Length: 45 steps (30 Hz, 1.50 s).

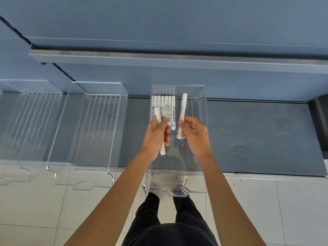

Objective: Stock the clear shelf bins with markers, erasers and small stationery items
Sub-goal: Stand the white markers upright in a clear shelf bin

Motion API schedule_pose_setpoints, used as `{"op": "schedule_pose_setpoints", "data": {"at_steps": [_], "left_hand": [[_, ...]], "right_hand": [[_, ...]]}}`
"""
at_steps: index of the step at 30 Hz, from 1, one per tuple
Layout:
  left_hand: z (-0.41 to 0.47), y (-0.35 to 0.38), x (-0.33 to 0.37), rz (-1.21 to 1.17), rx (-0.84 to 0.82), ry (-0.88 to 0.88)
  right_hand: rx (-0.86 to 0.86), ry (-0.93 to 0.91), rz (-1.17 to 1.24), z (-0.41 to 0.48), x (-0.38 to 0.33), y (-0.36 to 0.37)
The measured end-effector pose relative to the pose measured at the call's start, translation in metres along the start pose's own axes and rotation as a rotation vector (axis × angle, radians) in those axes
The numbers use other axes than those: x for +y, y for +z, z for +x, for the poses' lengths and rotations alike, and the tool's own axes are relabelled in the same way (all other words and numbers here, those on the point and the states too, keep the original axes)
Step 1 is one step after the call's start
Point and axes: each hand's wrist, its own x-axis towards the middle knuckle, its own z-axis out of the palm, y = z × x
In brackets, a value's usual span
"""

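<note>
Nearest you, the clear bin [198, 110] has its pull lip hanging out past the front edge of the shelf [257, 135], over the tiled floor [53, 210]. That overhang looks like what gives you room to reach in from above.

Both your hands are over the bin. Your left hand [156, 137] has its fingers curled round a white marker [158, 115], which runs lengthwise through the fist and sticks out at both ends. Your right hand [194, 135] pinches a second marker [183, 107] low on the barrel, its long end aimed at the far wall. Both are held parallel to the bin's long side, so I'd say each can drop straight into line.

Just beyond your fingers, the row of markers [165, 108] lies side by side, packed against the left wall with the far ends even. To the right of that row the bin floor is bare, and that's your landing room. Mind the side walls and the far wall.

Left along the shelf, a second bin [88, 132] and a third bin [26, 121] hold nothing. Farther back an upper ledge [177, 59] juts out.
</note>
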Motion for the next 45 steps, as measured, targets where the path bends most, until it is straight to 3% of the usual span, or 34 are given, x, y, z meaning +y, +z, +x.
{"op": "schedule_pose_setpoints", "data": {"at_steps": [5, 11, 16, 22, 29, 34, 41, 45], "left_hand": [[0.002, -0.002, 0.010, 0.055, -0.094, 0.029], [0.017, 0.001, 0.015, -0.073, -0.107, -0.090], [0.021, -0.004, 0.011, 0.065, -0.105, 0.014], [0.025, -0.008, 0.028, 0.058, -0.068, 0.101], [0.040, -0.006, 0.030, -0.059, -0.092, -0.099], [0.041, -0.006, 0.021, -0.074, -0.096, -0.086], [0.034, -0.010, 0.019, 0.079, -0.108, 0.050], [0.027, -0.008, 0.016, 0.185, -0.052, 0.120]], "right_hand": [[0.035, -0.013, -0.043, 0.011, -0.004, 0.001], [0.078, 0.011, -0.208, 0.032, 0.003, 0.005], [0.113, 0.002, -0.299, 0.045, 0.013, 0.011], [0.160, 0.005, -0.381, 0.056, 0.021, 0.016], [0.188, -0.048, -0.532, 0.066, 0.032, 0.027], [0.191, -0.095, -0.573, 0.069, 0.039, 0.029], [0.143, -0.088, -0.457, 0.064, 0.035, 0.022], [0.107, -0.092, -0.175, 0.038, 0.012, 0.023]]}}
